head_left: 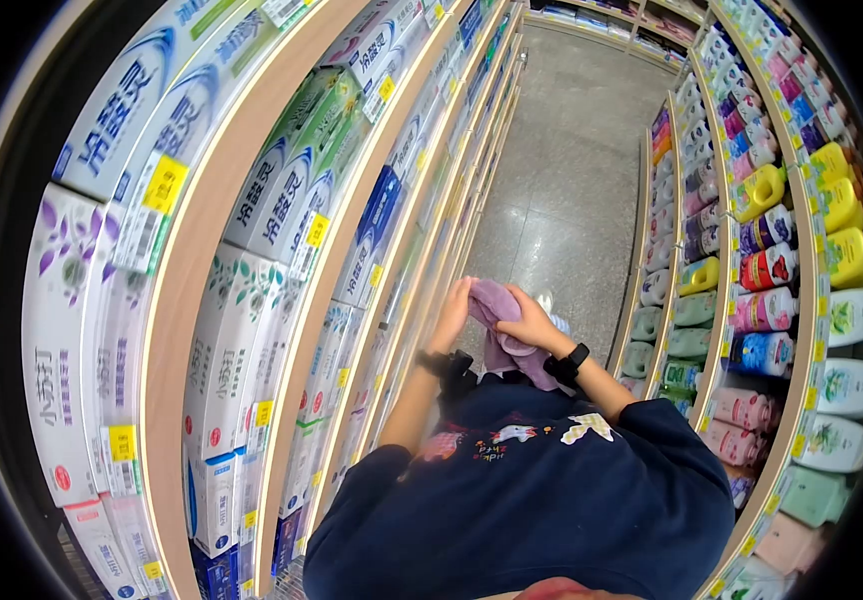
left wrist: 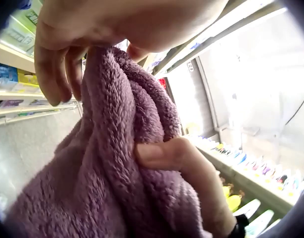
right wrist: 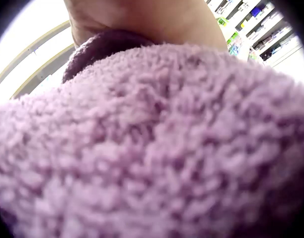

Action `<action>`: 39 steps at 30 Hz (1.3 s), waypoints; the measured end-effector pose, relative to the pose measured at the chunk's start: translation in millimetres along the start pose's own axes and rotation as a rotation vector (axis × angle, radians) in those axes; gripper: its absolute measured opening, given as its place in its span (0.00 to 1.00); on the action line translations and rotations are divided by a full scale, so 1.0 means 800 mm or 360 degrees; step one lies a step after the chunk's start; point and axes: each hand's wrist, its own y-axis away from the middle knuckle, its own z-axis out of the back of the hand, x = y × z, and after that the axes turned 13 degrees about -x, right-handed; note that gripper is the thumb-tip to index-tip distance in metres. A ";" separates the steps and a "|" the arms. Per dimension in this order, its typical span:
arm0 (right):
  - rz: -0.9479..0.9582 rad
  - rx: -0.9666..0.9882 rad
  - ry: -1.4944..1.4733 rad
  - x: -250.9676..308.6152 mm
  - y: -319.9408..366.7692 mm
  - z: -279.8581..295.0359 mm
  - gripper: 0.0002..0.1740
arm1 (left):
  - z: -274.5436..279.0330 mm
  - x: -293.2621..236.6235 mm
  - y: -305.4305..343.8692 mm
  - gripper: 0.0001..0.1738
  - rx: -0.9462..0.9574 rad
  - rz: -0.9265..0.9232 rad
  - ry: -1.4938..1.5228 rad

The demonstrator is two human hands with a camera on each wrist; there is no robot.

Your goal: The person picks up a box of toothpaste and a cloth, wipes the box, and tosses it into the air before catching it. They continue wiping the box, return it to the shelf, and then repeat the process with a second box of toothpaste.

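A fluffy purple towel (head_left: 497, 302) hangs bunched between both hands in front of the torso. The left hand (head_left: 455, 312) pinches its upper end; in the left wrist view that hand (left wrist: 117, 25) is at the top, with several fingers pointing down past the cloth. Lower down, the right hand (head_left: 532, 320) grips the folds, its thumb (left wrist: 159, 154) lying across the front of the pile. The towel (right wrist: 152, 139) fills most of the right wrist view and hides the right fingers. Its lower part drapes down towards the dark shirt (head_left: 522, 480).
Shelves of boxed toothpaste (head_left: 232, 350) line the left side, close to the left arm. Shelves with bottles (head_left: 767, 270) and yellow jugs (head_left: 845, 210) run along the right. A grey tiled floor (head_left: 572, 130) stretches ahead between them.
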 end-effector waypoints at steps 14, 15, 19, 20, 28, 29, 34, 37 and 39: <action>0.0357 0.0477 0.0417 -0.087 -0.254 0.125 0.34 | -0.054 -0.023 -0.293 0.25 -0.1001 -0.1017 -0.1968; 0.0320 0.0531 0.0415 -0.082 -0.270 0.138 0.35 | -0.058 -0.031 -0.305 0.25 -0.1069 -0.0781 -0.1870; 0.0301 0.0607 0.0339 -0.097 -0.322 0.172 0.35 | -0.070 -0.058 -0.310 0.20 -0.1248 -0.0681 -0.1850; 0.0302 0.0636 0.0344 -0.100 -0.333 0.180 0.35 | -0.075 -0.071 -0.304 0.18 -0.1147 -0.0597 -0.1986; -0.0031 0.0768 0.0075 -0.096 -0.393 0.191 0.34 | -0.048 -0.023 -0.343 0.20 -0.1310 -0.0678 -0.1750; -0.0023 0.0799 0.0074 -0.096 -0.398 0.187 0.34 | -0.047 -0.021 -0.346 0.21 -0.1217 -0.0538 -0.1723; -0.0224 0.0873 0.0035 -0.124 -0.425 0.166 0.31 | -0.082 -0.017 -0.311 0.25 -0.1170 -0.0683 -0.1938; -0.0246 0.0962 -0.0064 -0.124 -0.436 0.154 0.31 | -0.112 -0.040 -0.259 0.30 -0.0797 -0.0536 -0.1534; -0.0215 0.1005 -0.0161 -0.108 -0.436 0.146 0.33 | -0.127 -0.053 -0.225 0.35 -0.0726 -0.0567 -0.1075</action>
